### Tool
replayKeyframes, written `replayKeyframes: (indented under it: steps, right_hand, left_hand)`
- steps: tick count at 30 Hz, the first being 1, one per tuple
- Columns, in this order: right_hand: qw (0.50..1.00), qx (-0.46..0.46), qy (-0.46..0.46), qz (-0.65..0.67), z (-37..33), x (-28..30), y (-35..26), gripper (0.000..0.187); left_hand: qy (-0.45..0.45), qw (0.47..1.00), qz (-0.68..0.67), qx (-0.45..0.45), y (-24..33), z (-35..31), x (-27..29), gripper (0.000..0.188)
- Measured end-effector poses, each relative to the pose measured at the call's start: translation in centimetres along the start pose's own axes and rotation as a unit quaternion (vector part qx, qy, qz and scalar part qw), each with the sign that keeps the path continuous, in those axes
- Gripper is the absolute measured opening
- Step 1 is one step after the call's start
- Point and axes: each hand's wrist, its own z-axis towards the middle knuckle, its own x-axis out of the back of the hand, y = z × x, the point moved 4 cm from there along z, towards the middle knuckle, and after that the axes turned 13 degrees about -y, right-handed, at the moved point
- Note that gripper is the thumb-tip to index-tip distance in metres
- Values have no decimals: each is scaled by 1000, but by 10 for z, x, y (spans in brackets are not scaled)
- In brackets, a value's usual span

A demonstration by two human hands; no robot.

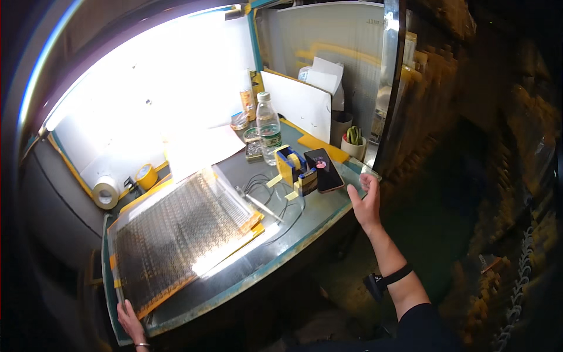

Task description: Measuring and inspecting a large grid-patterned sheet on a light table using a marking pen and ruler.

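A flat, see-through panel (170, 246) with a dark, fine repeating pattern and yellow taped edges lies on the left of the worktable. My left hand (130, 322) is closed at its near left corner, thumb and fingers at the rim. Beyond the table's right corner, my right hand (368, 202) is raised, its thumb apart from loosely curled fingers, and nothing shows in it. Nearest to that hand is a dark smartphone (324, 171) with its screen lit. A blue tape dispenser (293, 167) stands just left of the phone.
A clear plastic bottle (268, 132) stands behind the dispenser. Thin black cables (258, 182) and a white pen-like stick (264, 208) lie beside the panel. Tape rolls (106, 192) sit at the back left, a small potted plant (353, 142) at the right. A bright lit backdrop (158, 88) rises behind.
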Motion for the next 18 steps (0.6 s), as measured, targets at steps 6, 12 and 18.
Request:
replayKeyframes:
  steps: [6, 12, 18]
  right_hand:
    - [978, -91, -169, -75, 53, -38, 11, 81]
    - [959, -99, -174, -201, 66, -70, -5, 90]
    - [953, -126, -207, -179, 73, -73, -15, 87]
  left_hand:
    - [-14, 996, 70, -47, 44, -20, 3, 61]
    - [28, 990, 93, -102, 55, -25, 10, 60]
    - [28, 991, 114, 67, -40, 24, -13, 56]
